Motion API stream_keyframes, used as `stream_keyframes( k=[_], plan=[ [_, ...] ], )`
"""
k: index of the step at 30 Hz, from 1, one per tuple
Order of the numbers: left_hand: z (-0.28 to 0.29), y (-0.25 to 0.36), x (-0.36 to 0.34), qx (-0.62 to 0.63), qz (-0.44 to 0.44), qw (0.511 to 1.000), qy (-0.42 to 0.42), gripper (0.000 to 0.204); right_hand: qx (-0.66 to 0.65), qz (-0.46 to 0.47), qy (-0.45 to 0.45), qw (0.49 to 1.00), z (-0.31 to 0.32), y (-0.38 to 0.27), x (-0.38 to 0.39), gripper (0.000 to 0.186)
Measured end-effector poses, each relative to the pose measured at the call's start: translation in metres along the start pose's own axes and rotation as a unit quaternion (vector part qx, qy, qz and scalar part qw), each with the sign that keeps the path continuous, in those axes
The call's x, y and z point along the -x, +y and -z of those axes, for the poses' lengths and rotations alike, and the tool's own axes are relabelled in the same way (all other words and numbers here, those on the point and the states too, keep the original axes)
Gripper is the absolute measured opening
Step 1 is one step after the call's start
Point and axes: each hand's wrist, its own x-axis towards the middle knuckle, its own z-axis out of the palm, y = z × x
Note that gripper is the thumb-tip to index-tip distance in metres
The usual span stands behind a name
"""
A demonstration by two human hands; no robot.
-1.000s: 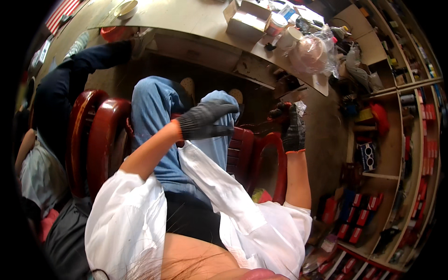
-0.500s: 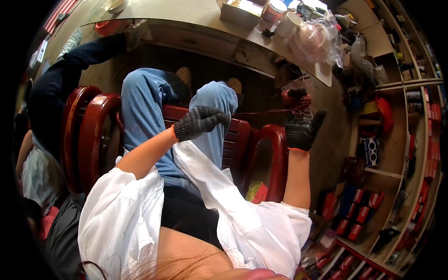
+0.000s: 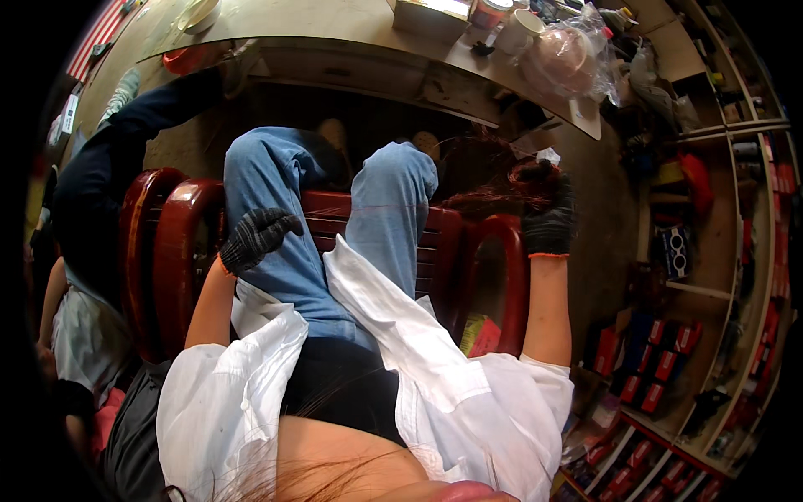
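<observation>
My left hand (image 3: 259,240), in a dark grey knitted glove with an orange cuff, is closed in front of my left thigh. Its fingertips pinch the end of a thin red strand (image 3: 368,208), which stretches across my knees toward the right. Over the right armrest, my gloved right hand (image 3: 549,219) is wrapped round a tangled bundle of red strands (image 3: 532,182). Loose strands spread leftward from that bundle. The fingers of the right hand are partly hidden by it, and whether the strands are thread or wire I cannot tell.
I sit on a dark red slatted wooden chair (image 3: 493,243). Ahead stands a table (image 3: 335,38) with a box, cups and a plastic bag (image 3: 577,54). Shelves with red boxes (image 3: 652,364) rise at my right. Another person's dark-trousered leg (image 3: 92,176) is at my left.
My left hand has moved left and slightly down, drawing the red strand out longer. My right hand has shifted slightly rightward and turned with the bundle, whose loose strands now fan out to the left.
</observation>
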Motion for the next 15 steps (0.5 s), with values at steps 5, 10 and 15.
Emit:
stream_keyframes(
  k=[5,10,15],
  plan=[
    [0.020,0.003,0.014,-0.200,-0.039,0.979,0.014,0.042,0.185,0.089,-0.032,0.978,-0.009,0.000,0.004,0.029],
    [-0.034,0.082,-0.014,-0.343,-0.178,0.919,0.072,0.076,0.276,0.077,-0.009,0.958,-0.035,0.016,0.017,0.037],
    [-0.105,0.118,-0.056,-0.298,-0.366,0.878,0.082,0.080,0.461,0.226,-0.168,0.841,-0.034,0.033,0.028,0.030]
  ],
)
